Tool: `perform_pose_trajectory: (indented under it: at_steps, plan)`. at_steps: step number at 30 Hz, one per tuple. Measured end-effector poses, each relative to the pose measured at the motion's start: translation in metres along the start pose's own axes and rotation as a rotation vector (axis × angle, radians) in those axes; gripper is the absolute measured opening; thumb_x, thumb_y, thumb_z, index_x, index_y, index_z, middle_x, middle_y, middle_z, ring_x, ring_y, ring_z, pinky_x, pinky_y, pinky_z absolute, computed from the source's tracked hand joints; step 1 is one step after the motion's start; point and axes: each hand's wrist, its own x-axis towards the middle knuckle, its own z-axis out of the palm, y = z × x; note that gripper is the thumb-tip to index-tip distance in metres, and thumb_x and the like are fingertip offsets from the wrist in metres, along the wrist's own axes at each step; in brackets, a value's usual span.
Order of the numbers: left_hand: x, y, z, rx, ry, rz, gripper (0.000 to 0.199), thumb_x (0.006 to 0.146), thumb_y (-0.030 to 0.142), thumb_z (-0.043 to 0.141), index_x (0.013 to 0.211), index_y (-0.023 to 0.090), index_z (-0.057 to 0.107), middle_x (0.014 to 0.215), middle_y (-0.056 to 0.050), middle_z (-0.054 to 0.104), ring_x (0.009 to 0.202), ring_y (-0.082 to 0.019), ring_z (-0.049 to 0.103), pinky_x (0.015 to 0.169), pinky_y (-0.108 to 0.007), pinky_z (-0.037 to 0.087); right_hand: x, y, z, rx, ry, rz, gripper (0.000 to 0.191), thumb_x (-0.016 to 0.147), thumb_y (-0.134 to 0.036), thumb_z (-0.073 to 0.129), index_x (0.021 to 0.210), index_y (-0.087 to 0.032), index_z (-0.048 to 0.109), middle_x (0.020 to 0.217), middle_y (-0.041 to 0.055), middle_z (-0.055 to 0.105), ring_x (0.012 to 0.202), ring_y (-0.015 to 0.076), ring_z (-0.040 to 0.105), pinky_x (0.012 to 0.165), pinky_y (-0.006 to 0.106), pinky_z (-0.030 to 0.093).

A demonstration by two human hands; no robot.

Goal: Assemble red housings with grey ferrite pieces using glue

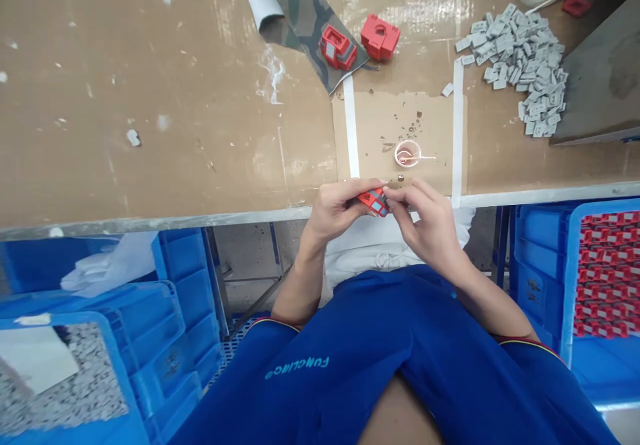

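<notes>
Here, a red block (374, 202) faced with gray panels is being grasped between both hands, just above the table's metal edge (300, 213). It is being pinched from the grip's left side by the fingers of the left hand (337, 208) and from its right side by the fingertips of the right hand (425, 221), so neither hand is being released from it. Just ahead of the grip, a small metal bit (401, 177) is being left on a cardboard sheet (425, 121), and a clear plastic cup (407, 153) with a pale stirrer (423, 157) is being kept there too, between two strips of white tape (351, 125). Farther ahead, a second red block with gray panels (338, 47) is being rested on a camouflage cloth (295, 25), and a plain red block (380, 37) is being kept just beside it. To the grip's far right, a heap of small gray parts (523, 65) is being kept on the table, and a blue crate of red parts (607, 271) is being held below the table edge. To its far left, blue crates (170, 311) are being stacked below the table, one holding gray granules (65, 378).
</notes>
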Motion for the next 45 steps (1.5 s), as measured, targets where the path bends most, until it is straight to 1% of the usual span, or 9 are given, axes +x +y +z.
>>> perform_pose_trajectory:
  at_steps: [3,5,11,15,22,30,35,41,45]
  plan:
    - [0.001,-0.003,0.001,-0.048,-0.055,0.005,0.036,0.092,0.034,0.083,0.126,0.026,0.081,0.117,-0.01,0.085,0.1,-0.02,0.083,0.088,-0.026,0.065,0.005,0.007,-0.013,0.034,-0.1,-0.035,0.01,0.101,-0.013,0.065,0.101,-0.02,0.073,0.087,0.0027,0.068,0.075,0.015,0.065,0.07,0.027,0.054]
    - [0.0,-0.005,0.004,-0.121,-0.018,-0.019,0.042,0.091,0.037,0.084,0.131,0.026,0.078,0.118,-0.01,0.085,0.102,-0.02,0.083,0.087,-0.025,0.065,0.008,0.01,-0.017,0.047,-0.111,-0.042,0.008,0.1,-0.016,0.067,0.101,-0.021,0.073,0.089,0.0027,0.07,0.075,0.0149,0.065,0.069,0.028,0.055]
    - [-0.002,-0.005,0.014,-0.117,0.117,-0.027,0.056,0.081,0.047,0.092,0.131,0.026,0.077,0.116,-0.008,0.083,0.099,-0.02,0.079,0.089,-0.03,0.063,0.006,0.016,-0.002,0.059,0.062,-0.007,0.01,0.101,-0.019,0.066,0.103,-0.024,0.075,0.096,0.0048,0.073,0.082,0.0181,0.07,0.07,0.032,0.06]
    - [-0.002,0.0,0.014,-0.02,0.117,-0.049,0.045,0.087,0.043,0.088,0.128,0.025,0.078,0.113,-0.007,0.083,0.092,-0.018,0.076,0.082,-0.028,0.06,0.003,0.017,0.003,0.043,0.026,-0.017,0.012,0.101,-0.019,0.067,0.105,-0.025,0.077,0.092,0.0043,0.071,0.075,0.0167,0.066,0.067,0.031,0.058]
    - [-0.002,0.002,0.01,-0.019,0.08,-0.028,0.04,0.095,0.043,0.079,0.129,0.024,0.076,0.12,-0.008,0.082,0.106,-0.023,0.078,0.093,-0.034,0.062,0.001,0.02,0.006,-0.013,0.008,-0.027,0.012,0.103,-0.026,0.065,0.102,-0.025,0.077,0.086,0.0042,0.069,0.071,0.0169,0.066,0.061,0.03,0.058]
    - [-0.002,0.0,0.003,-0.034,0.056,0.037,0.037,0.096,0.034,0.078,0.133,0.027,0.075,0.125,-0.009,0.081,0.116,-0.024,0.077,0.102,-0.036,0.061,0.008,0.021,0.012,0.015,-0.022,-0.029,0.016,0.102,-0.023,0.065,0.089,-0.021,0.074,0.077,0.0012,0.064,0.061,0.0122,0.056,0.058,0.026,0.051]
    - [0.0,-0.001,0.004,-0.01,0.079,0.026,0.041,0.09,0.043,0.083,0.127,0.027,0.078,0.122,-0.009,0.081,0.115,-0.027,0.077,0.102,-0.04,0.062,0.005,0.022,0.007,-0.035,-0.042,-0.034,0.013,0.102,-0.023,0.064,0.096,-0.022,0.076,0.085,0.0038,0.07,0.069,0.0153,0.063,0.064,0.029,0.054]
    - [0.001,-0.002,0.006,-0.084,0.08,-0.051,0.045,0.09,0.052,0.082,0.126,0.027,0.079,0.119,-0.009,0.081,0.105,-0.023,0.078,0.09,-0.033,0.064,0.01,0.02,-0.003,-0.147,-0.121,-0.106,0.011,0.101,-0.02,0.063,0.1,-0.023,0.074,0.096,0.0065,0.074,0.075,0.0173,0.066,0.068,0.031,0.053]
    - [-0.001,-0.002,0.006,-0.119,0.054,-0.075,0.044,0.092,0.045,0.082,0.13,0.024,0.075,0.12,-0.009,0.082,0.106,-0.022,0.08,0.09,-0.029,0.064,0.015,0.024,-0.002,-0.156,-0.168,-0.131,0.014,0.102,-0.019,0.059,0.092,-0.022,0.069,0.085,0.0036,0.069,0.07,0.0168,0.061,0.067,0.03,0.047]
